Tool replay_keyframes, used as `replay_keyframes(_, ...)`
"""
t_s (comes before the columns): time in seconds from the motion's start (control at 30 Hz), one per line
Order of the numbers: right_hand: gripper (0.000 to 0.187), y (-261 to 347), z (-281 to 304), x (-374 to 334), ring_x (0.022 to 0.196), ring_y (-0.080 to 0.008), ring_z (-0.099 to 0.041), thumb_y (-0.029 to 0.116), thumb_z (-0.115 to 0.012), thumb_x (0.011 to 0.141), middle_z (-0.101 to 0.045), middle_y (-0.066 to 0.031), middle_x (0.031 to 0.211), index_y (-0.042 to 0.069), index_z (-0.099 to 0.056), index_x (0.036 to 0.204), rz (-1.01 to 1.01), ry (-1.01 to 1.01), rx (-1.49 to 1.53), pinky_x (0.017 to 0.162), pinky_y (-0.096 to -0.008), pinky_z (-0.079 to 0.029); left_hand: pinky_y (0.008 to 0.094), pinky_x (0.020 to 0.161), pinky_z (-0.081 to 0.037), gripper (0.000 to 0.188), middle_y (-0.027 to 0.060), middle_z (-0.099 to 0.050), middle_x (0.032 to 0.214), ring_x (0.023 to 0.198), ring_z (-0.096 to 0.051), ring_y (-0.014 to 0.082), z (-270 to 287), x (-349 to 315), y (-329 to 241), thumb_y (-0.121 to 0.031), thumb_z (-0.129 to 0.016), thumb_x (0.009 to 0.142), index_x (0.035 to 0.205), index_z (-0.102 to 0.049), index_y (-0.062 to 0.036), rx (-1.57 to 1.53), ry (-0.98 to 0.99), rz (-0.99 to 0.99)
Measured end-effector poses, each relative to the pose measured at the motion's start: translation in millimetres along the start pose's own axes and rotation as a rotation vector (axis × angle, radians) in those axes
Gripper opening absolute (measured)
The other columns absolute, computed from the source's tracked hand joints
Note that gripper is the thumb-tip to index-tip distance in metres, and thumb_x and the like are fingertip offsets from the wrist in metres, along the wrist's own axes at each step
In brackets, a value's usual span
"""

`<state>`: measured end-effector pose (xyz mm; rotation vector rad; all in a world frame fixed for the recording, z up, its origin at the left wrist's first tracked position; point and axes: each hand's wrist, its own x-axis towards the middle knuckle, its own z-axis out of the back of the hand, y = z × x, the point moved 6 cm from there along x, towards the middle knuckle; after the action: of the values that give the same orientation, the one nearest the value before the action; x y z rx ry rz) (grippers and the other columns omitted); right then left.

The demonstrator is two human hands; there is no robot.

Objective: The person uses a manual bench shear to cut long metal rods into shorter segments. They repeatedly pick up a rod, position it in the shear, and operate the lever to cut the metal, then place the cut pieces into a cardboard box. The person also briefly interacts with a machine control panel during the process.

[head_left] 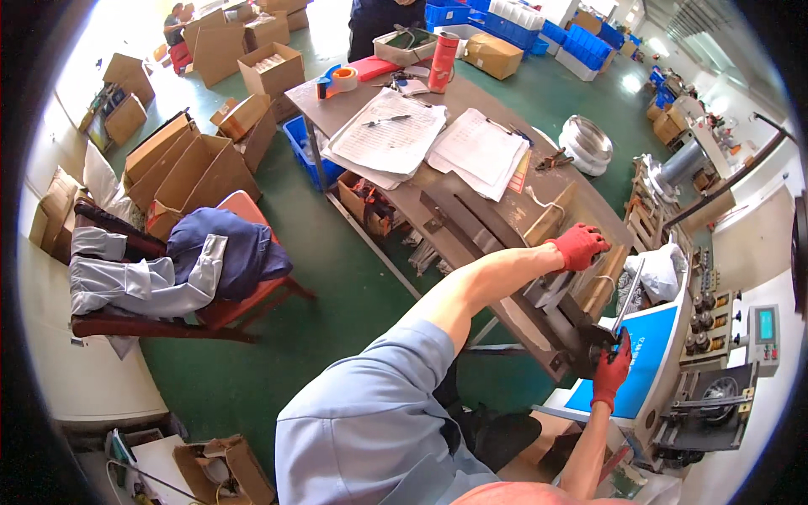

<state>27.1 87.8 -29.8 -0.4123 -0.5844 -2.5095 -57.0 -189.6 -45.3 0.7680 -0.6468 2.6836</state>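
My left hand (pixel 581 247), in a red glove, reaches over the right end of the workbench (pixel 539 341). Its fingers look spread, with nothing visible in them, above a shallow wooden tray (pixel 566 210). Under that forearm lie dark metal bars (pixel 471 220) and a metal fixture (pixel 551 290). At the bench's near right corner my right hand (pixel 612 370), also red-gloved, closes around the lower end of a slim metal rod (pixel 629 295). A dark round metal part (pixel 596 338) sits against the fingers; how it joins the rod is hidden.
Paper stacks (pixel 387 130), a pen (pixel 387 121), tape rolls (pixel 343 78) and a red cylinder (pixel 443 62) occupy the bench. A blue-topped machine (pixel 644 353) stands close on the right. Leftward are a chair with clothing (pixel 223 252) and cardboard boxes (pixel 202 168). Another person (pixel 383 25) stands beyond the bench.
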Motion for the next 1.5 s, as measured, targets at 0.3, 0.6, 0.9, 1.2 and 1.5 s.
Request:
replay_keyframes(0.3, 0.058, 4.5, 23.8, -71.3, 0.125, -0.0369, -0.045, 0.018, -0.068, 0.081, -0.049, -0.0178, 0.135, 0.003, -0.047, 0.133, 0.102, -0.122, -0.166, 0.106, -0.0493, -0.034, 0.0447, 0.09, -0.047, 0.051, 0.0123, -0.062, 0.112, 0.108, -0.058, 0.0321, 27.6, 8.3, -96.8, -0.027, -0.07, 0.076, 0.123, -0.058, -0.0104, -0.101, -0.085, -0.178)
replay_keyframes(0.6, 0.055, -39.5, 22.7, -142.9, 0.122, -0.0366, -0.047, 0.009, -0.069, 0.079, -0.052, -0.0185, 0.133, 0.002, -0.05, 0.131, -0.155, -0.153, 0.025, 0.103, -0.0465, -0.037, 0.0446, 0.084, -0.051, 0.051, 0.011, -0.062, 0.117, 0.102, -0.061, 0.0322, -32.4, 3.7, -226.8, -0.044, -0.064, 0.08, 0.122, -0.059, -0.015, -0.155, 0.387, -0.412)
replay_keyframes(0.9, 0.041, -118.9, 2.7, -241.8, 0.116, -0.0301, -0.054, 0.009, -0.065, 0.088, -0.058, -0.0177, 0.127, -0.003, -0.054, 0.126, -0.572, -0.228, 0.248, 0.099, -0.0402, -0.042, 0.0439, 0.073, -0.05, 0.025, 0.0057, -0.069, 0.094, 0.087, -0.067, 0.0272, -75.2, -12.7, -236.2, -0.037, -0.067, 0.073, 0.088, -0.073, -0.0176, 0.259, 0.467, -0.449)
replay_keyframes(1.2, 0.04, -121.5, -5.3, -233.2, 0.113, -0.0259, -0.057, 0.013, -0.059, 0.093, -0.06, -0.0169, 0.123, -0.003, -0.052, 0.129, -0.642, -0.179, 0.371, 0.097, -0.037, -0.043, 0.0426, 0.068, -0.047, 0.022, 0.0011, -0.069, 0.092, 0.084, -0.066, 0.0244, -94.9, -14.5, -229.8, -0.035, -0.059, 0.081, 0.085, -0.074, -0.0197, 0.34, 0.446, -0.382)
replay_keyframes(1.5, 0.035, -109.1, -24.4, -216.8, 0.11, -0.0203, -0.057, 0.004, -0.056, 0.093, -0.06, -0.0128, 0.124, -0.005, -0.054, 0.127, -0.563, -0.219, 0.536, 0.097, -0.0334, -0.043, 0.0416, 0.068, -0.047, 0.019, 0.0007, -0.069, 0.093, 0.083, -0.066, 0.0236, -95.7, -16.5, -233.6, -0.031, -0.061, 0.08, 0.086, -0.075, -0.0195, 0.346, 0.381, -0.431)
